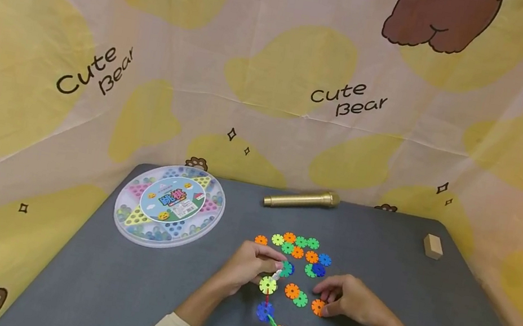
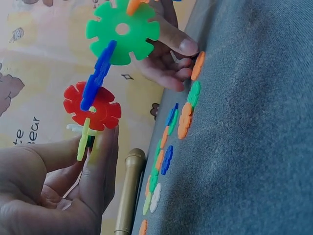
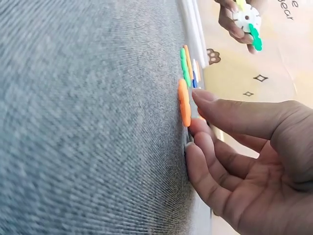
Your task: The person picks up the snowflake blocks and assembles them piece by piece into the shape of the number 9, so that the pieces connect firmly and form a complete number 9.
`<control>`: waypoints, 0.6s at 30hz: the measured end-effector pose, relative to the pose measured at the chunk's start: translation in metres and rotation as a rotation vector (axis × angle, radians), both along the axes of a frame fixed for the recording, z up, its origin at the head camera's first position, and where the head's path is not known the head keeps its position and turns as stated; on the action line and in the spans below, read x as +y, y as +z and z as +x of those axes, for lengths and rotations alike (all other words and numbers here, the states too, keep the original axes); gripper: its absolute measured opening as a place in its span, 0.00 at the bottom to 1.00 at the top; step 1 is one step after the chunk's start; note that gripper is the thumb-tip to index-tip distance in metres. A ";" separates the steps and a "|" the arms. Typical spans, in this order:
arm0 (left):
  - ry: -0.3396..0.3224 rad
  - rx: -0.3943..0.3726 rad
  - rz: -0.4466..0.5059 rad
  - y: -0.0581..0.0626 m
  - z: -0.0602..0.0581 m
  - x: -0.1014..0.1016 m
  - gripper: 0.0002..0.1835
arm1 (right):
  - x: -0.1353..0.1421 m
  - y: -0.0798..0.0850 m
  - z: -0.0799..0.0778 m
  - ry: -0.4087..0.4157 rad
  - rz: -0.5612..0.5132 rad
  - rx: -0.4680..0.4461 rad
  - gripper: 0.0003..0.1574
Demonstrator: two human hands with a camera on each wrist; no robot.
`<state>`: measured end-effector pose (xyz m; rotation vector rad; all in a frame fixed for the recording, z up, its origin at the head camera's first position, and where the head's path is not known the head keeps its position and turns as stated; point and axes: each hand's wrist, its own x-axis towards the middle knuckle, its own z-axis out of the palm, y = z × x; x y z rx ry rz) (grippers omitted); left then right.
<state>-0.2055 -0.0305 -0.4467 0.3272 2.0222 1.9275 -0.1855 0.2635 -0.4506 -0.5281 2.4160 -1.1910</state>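
My left hand (image 1: 250,266) pinches the upper end of a chain of interlocking notched plastic discs (image 1: 264,311), lifted over the table. In the left wrist view a red disc (image 2: 92,108), a blue one and a green disc (image 2: 122,32) show linked edge to edge; a white disc (image 3: 247,18) and a green one show by the fingers in the right wrist view. Low at the table, my right hand (image 1: 352,300) has thumb and fingers loosely bent around a flat-lying orange disc (image 3: 184,103). The thumb tip is right at its edge.
Several loose discs (image 1: 300,241) lie beyond the hands, and an orange and green pair (image 1: 292,291) between them. A round game box (image 1: 165,236) stands at back left, a gold microphone (image 1: 302,199) at the back, a wooden block (image 1: 433,246) at right. Patterned cloth (image 1: 283,92) hangs behind.
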 end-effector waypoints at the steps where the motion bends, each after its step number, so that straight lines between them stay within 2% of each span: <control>1: -0.002 0.002 0.001 0.000 0.000 0.001 0.11 | -0.001 0.000 0.001 0.000 0.019 0.014 0.20; 5: -0.005 0.003 0.007 -0.001 0.001 0.002 0.11 | -0.002 0.000 0.004 0.006 0.081 0.080 0.17; 9: -0.004 0.000 0.010 -0.001 0.002 0.003 0.11 | -0.001 -0.002 0.003 0.006 0.079 0.092 0.16; 13: -0.006 -0.001 0.014 0.000 0.003 0.004 0.11 | 0.001 -0.002 0.000 -0.003 0.045 0.078 0.10; 16: -0.005 0.004 0.015 0.000 0.004 0.004 0.12 | 0.002 0.003 -0.002 -0.023 -0.028 0.060 0.06; 18: -0.006 0.004 0.012 0.000 0.004 0.004 0.12 | 0.001 0.007 -0.002 -0.049 -0.083 0.048 0.07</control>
